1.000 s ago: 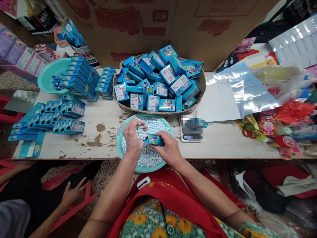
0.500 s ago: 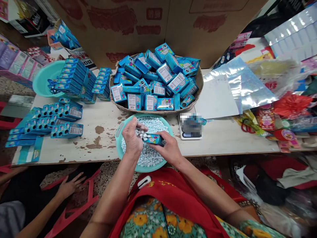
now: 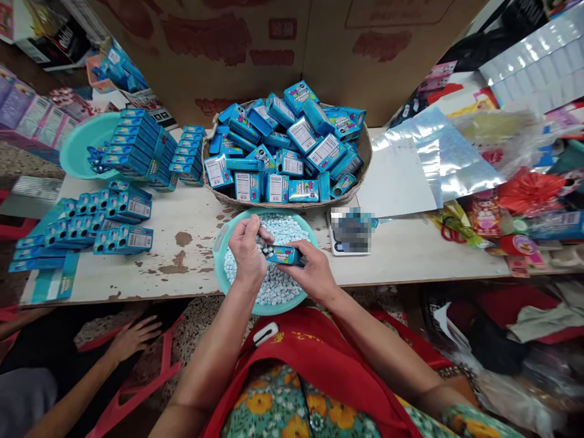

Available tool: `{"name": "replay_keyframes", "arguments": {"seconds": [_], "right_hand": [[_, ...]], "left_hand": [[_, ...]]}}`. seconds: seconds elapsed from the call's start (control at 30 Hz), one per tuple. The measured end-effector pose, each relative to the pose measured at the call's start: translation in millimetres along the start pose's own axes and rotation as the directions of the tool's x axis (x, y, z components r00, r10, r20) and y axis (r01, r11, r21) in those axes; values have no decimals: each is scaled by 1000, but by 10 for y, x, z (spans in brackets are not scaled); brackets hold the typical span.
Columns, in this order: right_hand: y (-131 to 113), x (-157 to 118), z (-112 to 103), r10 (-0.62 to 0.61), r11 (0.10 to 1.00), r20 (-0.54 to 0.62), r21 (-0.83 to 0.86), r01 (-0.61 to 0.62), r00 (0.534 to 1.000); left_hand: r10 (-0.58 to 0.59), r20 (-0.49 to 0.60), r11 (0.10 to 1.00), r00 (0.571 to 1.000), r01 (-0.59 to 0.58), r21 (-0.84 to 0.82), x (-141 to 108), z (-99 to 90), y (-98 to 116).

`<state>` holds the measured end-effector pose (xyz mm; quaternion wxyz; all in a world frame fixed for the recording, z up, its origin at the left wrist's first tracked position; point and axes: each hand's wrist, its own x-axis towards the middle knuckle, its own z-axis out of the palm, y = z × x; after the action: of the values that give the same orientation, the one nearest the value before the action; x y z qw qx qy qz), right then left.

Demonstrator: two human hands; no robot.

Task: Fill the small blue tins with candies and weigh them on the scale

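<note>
My right hand (image 3: 314, 271) grips a small blue candy box (image 3: 283, 254), tilted, with one end toward my left hand. Cupped against that end is my left hand (image 3: 249, 250), closed around several small pale candies (image 3: 264, 248). Both hands are above a turquoise bowl (image 3: 219, 267). Loose white and pale blue candies (image 3: 278, 293) fill it. How many candies are inside the box is hidden.
Behind the bowl stands a cardboard tray (image 3: 255, 202) heaped with blue boxes. Stacked boxes (image 3: 137, 149) and a second turquoise bowl (image 3: 75, 146) are at left. A scale (image 3: 351, 250) sits to the right. Another person's hand (image 3: 132, 337) rests below the table at left.
My left hand has moved slightly right, closer against the box's end. Fewer candies show between its fingers and the box. My right hand still holds the box.
</note>
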<state>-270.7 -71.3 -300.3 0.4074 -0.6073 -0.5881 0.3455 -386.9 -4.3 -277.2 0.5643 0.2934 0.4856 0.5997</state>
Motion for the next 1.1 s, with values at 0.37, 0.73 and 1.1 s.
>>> {"name": "replay_keyframes", "arguments": {"seconds": [0.37, 0.73, 1.1], "right_hand": [[-59, -71, 0, -8, 997, -34, 72, 10, 999], [119, -66, -20, 13, 983, -96, 184, 5, 995], [191, 0, -85, 28, 983, -86, 181, -12, 996]], "left_hand": [[70, 25, 998, 997, -70, 3, -114, 65, 81], [52, 14, 997, 999, -51, -51, -87, 171, 62], [229, 62, 954, 971, -236, 182, -123, 345, -89]]}}
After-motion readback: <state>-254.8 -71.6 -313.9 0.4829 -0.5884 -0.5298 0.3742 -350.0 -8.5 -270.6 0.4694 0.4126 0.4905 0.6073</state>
